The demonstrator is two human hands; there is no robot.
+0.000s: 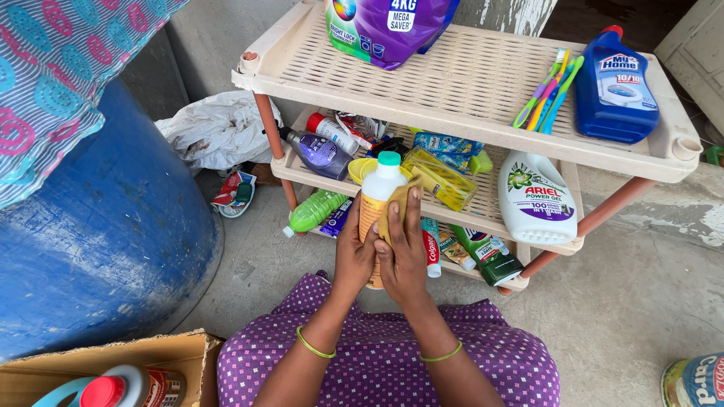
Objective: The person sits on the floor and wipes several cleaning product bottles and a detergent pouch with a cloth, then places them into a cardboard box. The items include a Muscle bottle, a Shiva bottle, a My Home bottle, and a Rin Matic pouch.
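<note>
My left hand point(353, 256) grips a white bottle point(378, 188) with an orange label and a teal cap, held upright over my lap. My right hand point(403, 252) presses a yellow cloth point(394, 215) against the bottle's side. Both wrists wear thin green bangles. Just beyond the bottle stands a beige plastic rack point(467, 83) with several shelves.
The rack's top shelf carries a purple detergent bag point(385, 26), toothbrushes point(547, 90) and a blue bottle point(615, 87). Lower shelves hold a white gel bottle point(537, 200), a yellow box point(441, 179), and other bottles. A blue barrel point(98, 226) stands left, a cardboard box point(113, 373) at bottom left.
</note>
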